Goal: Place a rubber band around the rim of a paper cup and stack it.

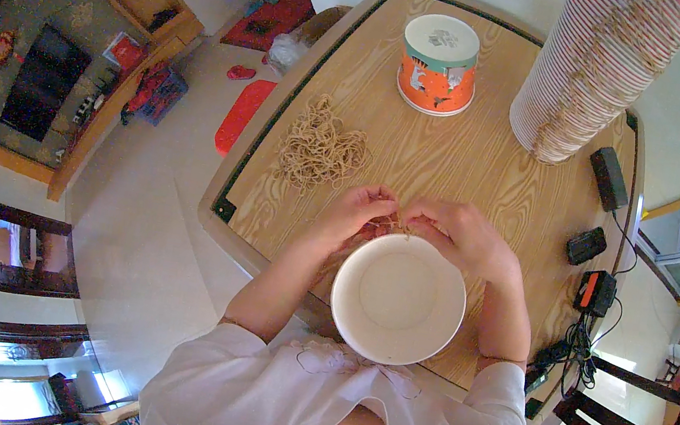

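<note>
Grip of left hand (362, 214) and right hand (461, 238): fingertips pinched together on thin strand of twine (405, 233) at far rim of white-lined paper bucket (391, 343), mouth facing wearer, at near edge of wood-grain bench (453, 163). Tangled twine pile (323, 147) beyond left hand; upended orange-and-green paper bucket (436, 84) farther back; tall nested bucket stack (575, 81) at far right.
</note>
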`<control>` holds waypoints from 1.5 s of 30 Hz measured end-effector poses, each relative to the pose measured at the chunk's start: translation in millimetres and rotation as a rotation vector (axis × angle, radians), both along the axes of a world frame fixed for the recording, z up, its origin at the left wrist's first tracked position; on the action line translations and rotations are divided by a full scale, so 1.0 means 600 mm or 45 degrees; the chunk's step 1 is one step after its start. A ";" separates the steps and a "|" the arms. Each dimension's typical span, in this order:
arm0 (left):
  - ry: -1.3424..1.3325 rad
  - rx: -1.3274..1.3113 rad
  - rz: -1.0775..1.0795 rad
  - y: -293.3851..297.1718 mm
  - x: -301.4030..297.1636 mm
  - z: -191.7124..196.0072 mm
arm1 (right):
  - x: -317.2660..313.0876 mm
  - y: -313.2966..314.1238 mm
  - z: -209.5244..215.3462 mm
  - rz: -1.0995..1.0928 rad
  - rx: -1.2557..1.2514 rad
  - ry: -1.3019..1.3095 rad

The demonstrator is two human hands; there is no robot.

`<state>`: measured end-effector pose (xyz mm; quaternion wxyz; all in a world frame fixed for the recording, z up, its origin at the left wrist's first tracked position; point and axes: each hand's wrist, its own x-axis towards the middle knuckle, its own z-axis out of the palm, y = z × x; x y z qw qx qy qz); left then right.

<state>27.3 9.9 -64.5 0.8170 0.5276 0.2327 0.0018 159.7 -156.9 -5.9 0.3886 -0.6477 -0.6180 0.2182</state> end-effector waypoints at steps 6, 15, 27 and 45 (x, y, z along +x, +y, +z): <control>0.067 0.005 -0.028 0.003 -0.003 0.022 | 0.003 -0.002 0.003 0.057 -0.099 0.165; -0.197 0.345 -0.339 0.008 -0.009 0.040 | 0.006 0.002 0.002 0.087 -0.215 0.351; -0.142 0.462 -0.363 0.010 -0.004 0.026 | -0.003 0.007 -0.008 -0.180 -0.250 0.219; -0.101 0.449 -0.411 0.024 -0.017 0.042 | -0.011 0.021 0.002 -0.098 -0.406 0.105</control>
